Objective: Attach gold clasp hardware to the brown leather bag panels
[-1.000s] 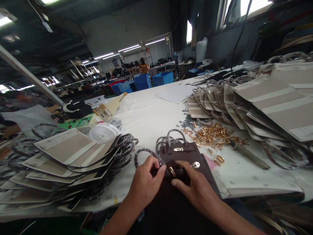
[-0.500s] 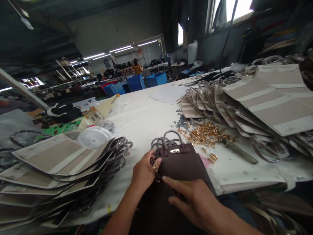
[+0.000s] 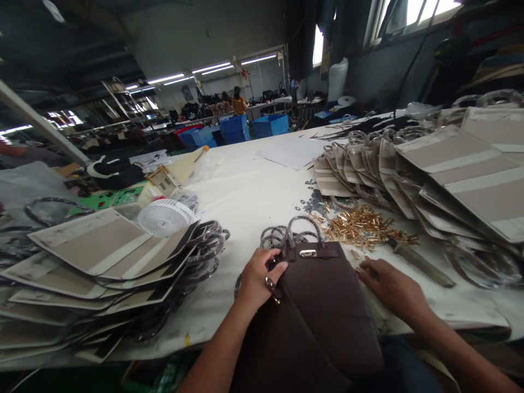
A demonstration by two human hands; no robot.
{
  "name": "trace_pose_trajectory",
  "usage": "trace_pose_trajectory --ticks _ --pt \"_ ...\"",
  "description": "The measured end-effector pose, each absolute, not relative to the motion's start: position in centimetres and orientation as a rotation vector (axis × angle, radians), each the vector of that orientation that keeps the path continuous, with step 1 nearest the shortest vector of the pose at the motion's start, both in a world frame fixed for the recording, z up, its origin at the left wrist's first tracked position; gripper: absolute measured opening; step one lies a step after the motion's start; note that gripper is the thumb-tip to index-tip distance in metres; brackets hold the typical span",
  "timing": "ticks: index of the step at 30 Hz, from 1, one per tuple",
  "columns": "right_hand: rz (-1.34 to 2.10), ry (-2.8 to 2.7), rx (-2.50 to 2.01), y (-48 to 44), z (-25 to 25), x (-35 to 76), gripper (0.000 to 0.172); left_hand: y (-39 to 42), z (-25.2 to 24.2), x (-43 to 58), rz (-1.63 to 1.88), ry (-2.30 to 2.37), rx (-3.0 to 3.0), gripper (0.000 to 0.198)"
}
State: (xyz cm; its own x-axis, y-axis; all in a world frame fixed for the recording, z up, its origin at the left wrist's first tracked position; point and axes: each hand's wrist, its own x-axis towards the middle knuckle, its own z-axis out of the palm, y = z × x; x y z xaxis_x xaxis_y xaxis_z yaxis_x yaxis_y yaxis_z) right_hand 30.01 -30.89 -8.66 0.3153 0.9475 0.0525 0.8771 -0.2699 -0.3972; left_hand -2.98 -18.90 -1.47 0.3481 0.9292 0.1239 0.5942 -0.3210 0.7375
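Observation:
A dark brown handbag panel with a metal clasp and a looped handle lies at the table's front edge. My left hand grips its upper left side, thumb on top, with a strap end bearing metal fittings under the palm. My right hand is at the table just right of the panel, fingers bent together near the small gold pieces; what its fingertips hold, if anything, is too small to make out. A heap of gold fittings lies beyond it.
Stacks of beige-lined panels stand at left and right. A white fan rests by the left stack. A knife-like tool lies beside the gold heap. Blue bins and a person are far back.
My right hand has moved off the bag panel to the table on its right, its fingers drawn together. My left hand keeps its grip. The view has shifted slightly.

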Motion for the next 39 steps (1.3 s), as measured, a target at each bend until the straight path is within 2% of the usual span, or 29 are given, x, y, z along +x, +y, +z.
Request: trace_pose_trajectory --ticks 2,6,10,14,17,22,28,33,35,39 --pt "0.366 -1.590 -2.134 -30.6 -8.3 30.3 0.033 -18.3 -1.8 -3.0 0.756 1.314 2.009 0.027" --pt "0.467 -1.357 -2.006 -30.7 -6.0 30.1 0.040 -17.5 -2.2 -2.4 0.721 1.282 1.970 0.043" --pt "0.545 -1.109 -1.942 -31.0 -2.0 26.1 0.042 -17.5 -2.0 -1.5 0.740 1.254 1.922 0.028" --pt "1.014 -1.092 -1.633 -29.7 0.3 19.5 0.042 -17.7 -1.8 -1.4 0.756 1.245 1.891 0.020" --pt "1.173 -1.132 -1.494 -28.2 0.2 16.5 0.043 -18.1 -2.0 -1.7 0.799 1.250 1.838 0.021" --pt "1.136 -1.267 -1.529 -27.1 -0.8 15.7 0.039 -19.3 -2.1 -1.7 0.948 1.328 1.776 0.022" --pt "1.017 -1.161 -1.514 -27.0 -2.2 15.2 0.034 -20.2 -1.8 -1.3 1.081 1.426 1.725 0.008" --pt "1.041 -1.182 -1.491 -27.6 -2.4 15.5 0.048 -20.3 -1.6 -2.1 1.002 1.407 1.380 0.048" --pt "1.060 -1.216 -1.509 -27.8 -2.4 15.8 0.047 -20.4 -1.5 -2.5 0.988 1.345 1.355 0.051" --pt "0.996 -1.244 -1.505 -27.7 -2.2 15.4 0.051 -21.2 -1.2 -3.1 0.975 1.315 1.373 0.044"
